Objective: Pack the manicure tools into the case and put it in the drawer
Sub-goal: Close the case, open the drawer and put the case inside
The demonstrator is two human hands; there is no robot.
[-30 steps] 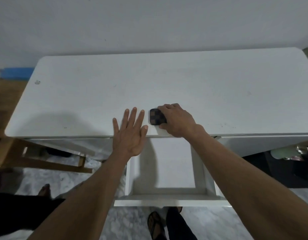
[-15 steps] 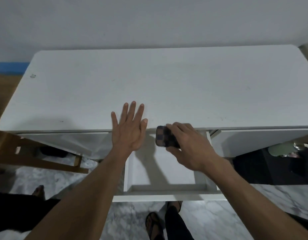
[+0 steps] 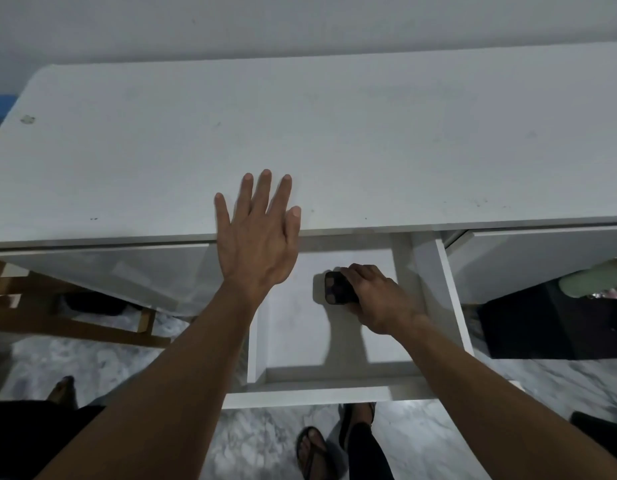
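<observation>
Case [image 3: 337, 288], dark and checked, sits low inside the open drawer [image 3: 449, 299], at or just above its floor, gripped from the right side by the right hand [image 3: 376, 299], probably so it can be set down flat. That arm reaches down into the drawer, wrist bent. Left hand [image 3: 257, 237], fingers spread and holding nothing, lies over the desk [image 3: 335, 133] edge, likely for balance

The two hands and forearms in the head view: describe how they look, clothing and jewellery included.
Both forearms are bare as far as the frame shows, with no sleeve or cuff in view. The left hand and the right hand wear no glove, and no ring, watch or bracelet is visible on either.
</observation>
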